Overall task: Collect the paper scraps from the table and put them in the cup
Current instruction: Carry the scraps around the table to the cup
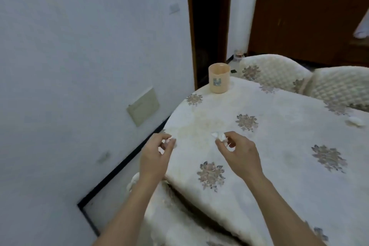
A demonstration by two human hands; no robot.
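A peach-coloured cup [219, 80] stands upright at the far left corner of the table [279, 136], which is covered by a cream cloth with flower patterns. My left hand [157, 156] hovers over the table's left edge, its fingers pinched on a small white paper scrap [173, 142]. My right hand [237, 152] is above the table's middle front, pinching a crumpled white paper scrap [218, 136] at its fingertips. Another white scrap [355, 121] lies on the cloth at the far right edge. The cup is well beyond both hands.
A white wall [79, 46] runs close along the table's left side, with a beige plate [143, 107] on it. Two cushioned chairs [275, 72] stand behind the table. A dark doorway [209, 16] and a wooden cabinet [309, 22] lie beyond.
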